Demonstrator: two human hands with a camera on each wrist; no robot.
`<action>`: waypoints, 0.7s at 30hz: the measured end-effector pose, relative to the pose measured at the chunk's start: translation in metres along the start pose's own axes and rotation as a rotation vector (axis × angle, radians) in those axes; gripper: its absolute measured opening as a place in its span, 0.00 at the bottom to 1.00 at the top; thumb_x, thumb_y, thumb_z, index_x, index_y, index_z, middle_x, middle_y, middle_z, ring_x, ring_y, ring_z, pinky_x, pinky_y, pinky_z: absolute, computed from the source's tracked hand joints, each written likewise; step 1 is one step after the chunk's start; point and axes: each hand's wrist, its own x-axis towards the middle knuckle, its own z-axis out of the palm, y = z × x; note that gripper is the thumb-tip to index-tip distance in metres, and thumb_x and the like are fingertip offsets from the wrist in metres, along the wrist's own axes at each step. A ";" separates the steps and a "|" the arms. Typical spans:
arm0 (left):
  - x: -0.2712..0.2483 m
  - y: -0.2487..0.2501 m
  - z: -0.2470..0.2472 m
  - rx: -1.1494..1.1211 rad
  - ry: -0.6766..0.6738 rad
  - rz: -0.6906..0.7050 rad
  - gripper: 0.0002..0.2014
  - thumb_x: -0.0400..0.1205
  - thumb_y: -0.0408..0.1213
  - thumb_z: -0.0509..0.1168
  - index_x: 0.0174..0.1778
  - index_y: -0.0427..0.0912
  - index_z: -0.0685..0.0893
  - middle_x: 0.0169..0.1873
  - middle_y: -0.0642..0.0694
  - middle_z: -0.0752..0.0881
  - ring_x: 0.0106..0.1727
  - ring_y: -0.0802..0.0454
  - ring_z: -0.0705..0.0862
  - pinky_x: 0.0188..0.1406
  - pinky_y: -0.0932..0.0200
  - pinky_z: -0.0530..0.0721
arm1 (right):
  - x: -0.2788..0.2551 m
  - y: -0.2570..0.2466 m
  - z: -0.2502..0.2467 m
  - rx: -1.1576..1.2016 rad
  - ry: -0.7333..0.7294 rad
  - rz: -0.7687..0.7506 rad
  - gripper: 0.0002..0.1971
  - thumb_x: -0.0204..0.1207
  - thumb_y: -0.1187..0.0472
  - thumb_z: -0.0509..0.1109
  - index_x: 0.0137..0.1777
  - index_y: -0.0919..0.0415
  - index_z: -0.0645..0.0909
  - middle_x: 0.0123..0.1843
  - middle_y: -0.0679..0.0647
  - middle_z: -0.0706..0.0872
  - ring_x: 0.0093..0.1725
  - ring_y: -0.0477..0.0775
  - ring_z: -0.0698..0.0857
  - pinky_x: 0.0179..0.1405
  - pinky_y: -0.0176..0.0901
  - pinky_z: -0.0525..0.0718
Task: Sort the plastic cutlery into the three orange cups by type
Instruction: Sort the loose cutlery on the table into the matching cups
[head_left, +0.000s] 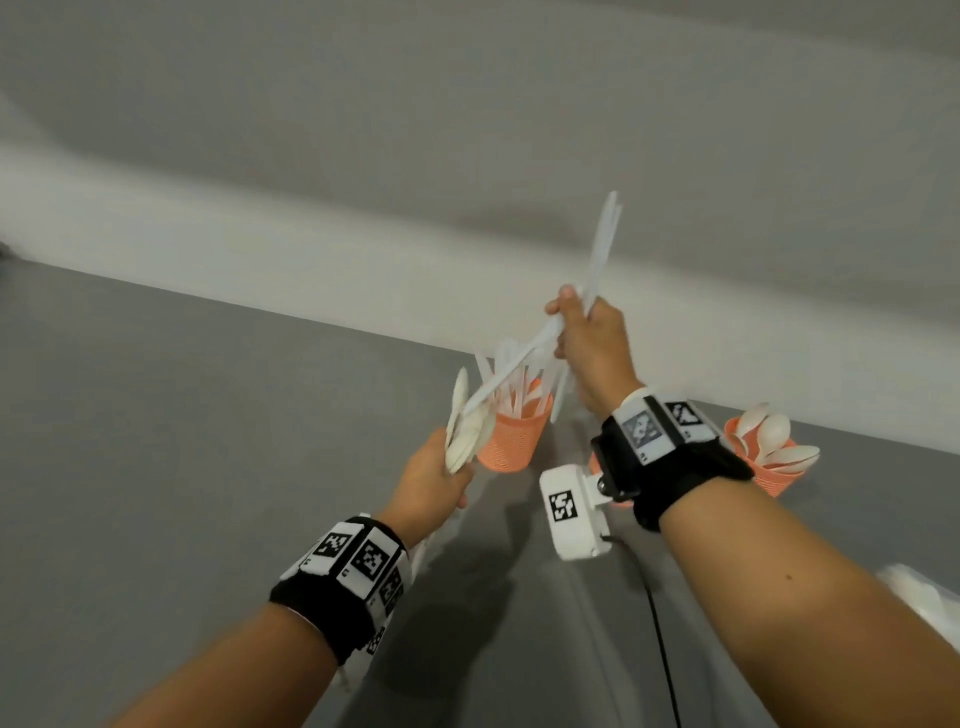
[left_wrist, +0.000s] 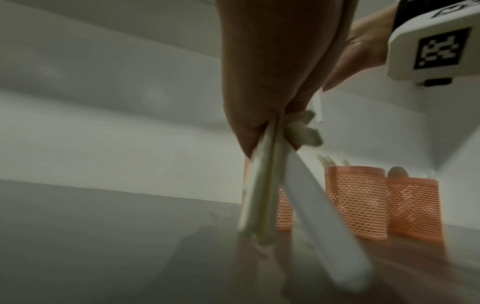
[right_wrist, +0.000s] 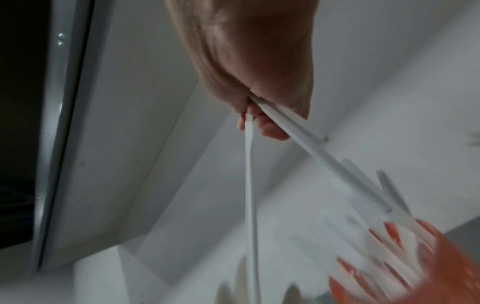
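Observation:
My left hand (head_left: 436, 480) grips a bundle of white plastic spoons (head_left: 465, 431), bowls up, just left of an orange mesh cup (head_left: 511, 434) that holds white cutlery. In the left wrist view the spoon handles (left_wrist: 262, 195) hang below my left hand (left_wrist: 270, 82). My right hand (head_left: 587, 332) is raised above that cup and grips several white plastic pieces (head_left: 602, 244); some point up, one slants down to the left. In the right wrist view my right hand (right_wrist: 249, 82) holds two thin handles (right_wrist: 311, 152) over the cup (right_wrist: 428, 267). A second cup (head_left: 774, 470) at the right holds spoons.
The cups stand on a grey table (head_left: 182, 441) near its far edge, against a white wall. A third orange cup (left_wrist: 355, 201) shows between the other two in the left wrist view. A white plastic bag (head_left: 924, 597) lies at the right edge. A black cable (head_left: 660, 639) runs down the table.

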 end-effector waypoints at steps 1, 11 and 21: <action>0.002 -0.002 -0.003 -0.029 0.004 -0.015 0.06 0.82 0.29 0.59 0.50 0.44 0.72 0.32 0.48 0.77 0.26 0.54 0.77 0.25 0.63 0.77 | 0.007 -0.003 -0.004 0.042 0.030 0.002 0.16 0.84 0.54 0.57 0.36 0.55 0.77 0.31 0.49 0.73 0.28 0.45 0.73 0.26 0.33 0.76; 0.020 0.002 -0.026 -0.513 -0.104 -0.173 0.05 0.84 0.34 0.60 0.48 0.39 0.81 0.36 0.43 0.85 0.29 0.54 0.83 0.34 0.60 0.84 | 0.040 0.024 0.007 0.088 0.135 -0.074 0.17 0.85 0.53 0.56 0.34 0.56 0.73 0.36 0.49 0.75 0.35 0.44 0.79 0.43 0.41 0.80; 0.038 0.007 -0.036 -0.775 -0.244 -0.247 0.08 0.84 0.38 0.60 0.54 0.41 0.81 0.30 0.47 0.87 0.28 0.54 0.83 0.33 0.59 0.84 | 0.043 0.073 0.034 -0.049 -0.074 -0.015 0.16 0.80 0.63 0.64 0.67 0.58 0.71 0.57 0.53 0.78 0.58 0.48 0.77 0.63 0.41 0.75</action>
